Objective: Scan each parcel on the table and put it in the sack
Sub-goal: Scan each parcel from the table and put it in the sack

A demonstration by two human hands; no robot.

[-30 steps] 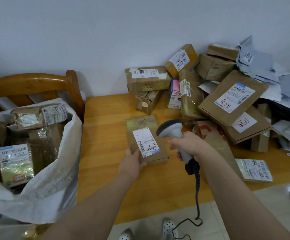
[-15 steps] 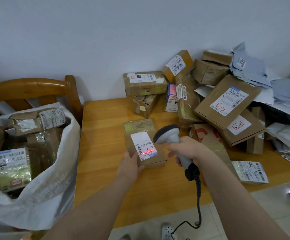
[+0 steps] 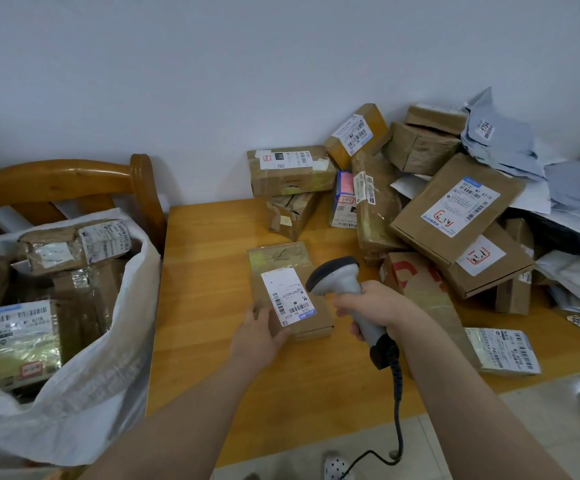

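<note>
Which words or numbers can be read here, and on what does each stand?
"501E M1 A21A": label of the parcel that the left hand holds.
"501E M1 A21B": label of the large flat box in the pile.
"A21B": label of the front parcel in the sack.
"5794", uncertain: sticker on the grey mailer bag.
The scanner in the right hand: no text seen.
Other print and the red handwriting: too small or blurred.

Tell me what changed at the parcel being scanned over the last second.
The red light from the scanner, on the label half a second ago, is gone. The left hand still holds the parcel; the right hand still grips the scanner.
</note>
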